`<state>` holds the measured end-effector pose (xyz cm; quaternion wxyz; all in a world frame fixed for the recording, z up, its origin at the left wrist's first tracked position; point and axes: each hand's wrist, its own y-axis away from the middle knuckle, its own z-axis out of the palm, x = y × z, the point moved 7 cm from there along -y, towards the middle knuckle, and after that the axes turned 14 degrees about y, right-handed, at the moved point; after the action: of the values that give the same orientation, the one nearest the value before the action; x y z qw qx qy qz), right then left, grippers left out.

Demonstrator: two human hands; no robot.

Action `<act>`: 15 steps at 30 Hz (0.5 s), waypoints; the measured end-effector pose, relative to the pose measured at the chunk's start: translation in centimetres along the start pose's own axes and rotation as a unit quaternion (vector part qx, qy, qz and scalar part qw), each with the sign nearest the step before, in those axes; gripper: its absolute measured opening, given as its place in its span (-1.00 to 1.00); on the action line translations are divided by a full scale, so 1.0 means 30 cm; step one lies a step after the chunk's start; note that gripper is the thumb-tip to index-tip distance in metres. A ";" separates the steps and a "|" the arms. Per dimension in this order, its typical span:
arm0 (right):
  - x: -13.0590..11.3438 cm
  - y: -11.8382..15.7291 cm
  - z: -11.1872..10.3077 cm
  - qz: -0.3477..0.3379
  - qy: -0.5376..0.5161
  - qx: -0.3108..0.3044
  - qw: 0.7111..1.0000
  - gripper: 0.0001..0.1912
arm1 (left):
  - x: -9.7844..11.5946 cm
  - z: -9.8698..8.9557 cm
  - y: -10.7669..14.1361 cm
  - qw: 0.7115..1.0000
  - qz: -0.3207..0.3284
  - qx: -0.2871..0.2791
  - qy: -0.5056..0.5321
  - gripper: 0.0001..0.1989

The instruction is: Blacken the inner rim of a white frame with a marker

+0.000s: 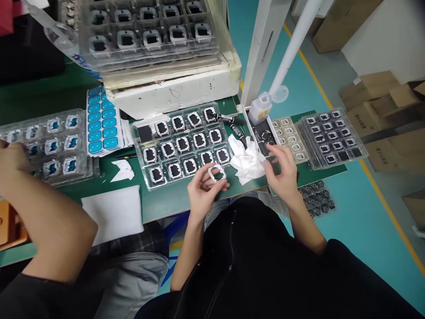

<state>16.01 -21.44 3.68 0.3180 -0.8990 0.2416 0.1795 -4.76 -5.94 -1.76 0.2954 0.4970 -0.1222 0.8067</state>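
My left hand (205, 191) holds a small white square frame (217, 167) between thumb and fingers, just in front of a clear tray (145, 180) filled with similar frames around dark centres. To the right, my right hand (282, 170) hovers by a small white-edged box (247, 116) of dark parts, thumb and fingers apart; nothing shows between them. Crumpled white tissue (246, 159) lies between my two hands. Black marker pens (229, 118) rest across the tray's back right corner and beside it. A plastic bottle (260, 108) stands at the box's back end.
At left, a co-worker's arm (49, 212) reaches over another tray stack (63, 170). Blue sticker sheets (101, 124), a white cloth (114, 212) and a white foam box (179, 93) bearing trays surround the middle tray. More stacked trays (361, 153) stand right, beyond a white post (262, 48).
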 end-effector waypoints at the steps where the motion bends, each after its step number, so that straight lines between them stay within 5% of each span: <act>1: -0.001 -0.008 0.013 0.002 0.008 -0.008 1.000 -0.51 | -0.005 0.035 -0.012 1.000 -0.004 -0.017 0.012 -0.46; 4: -0.009 -0.047 0.057 0.005 0.046 -0.051 0.998 -0.51 | -0.045 0.128 -0.053 0.997 -0.019 -0.070 0.037 -0.47; 7: -0.038 -0.077 0.079 -0.023 0.047 -0.096 0.994 -0.79 | -0.098 0.162 -0.080 0.996 -0.032 -0.081 0.025 -0.44; 11: -0.084 -0.051 0.049 -0.079 -0.013 -0.107 0.991 -0.93 | -0.111 0.123 -0.065 0.999 -0.001 -0.039 -0.025 -0.42; 15: -0.092 -0.007 0.012 -0.095 -0.057 -0.081 0.990 -0.79 | -0.078 0.057 -0.011 0.999 0.038 -0.002 -0.038 -0.41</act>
<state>13.79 -20.17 4.83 0.2729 -0.9290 0.1210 0.2186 -2.53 -7.35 -3.04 0.2604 0.5215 -0.1541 0.7978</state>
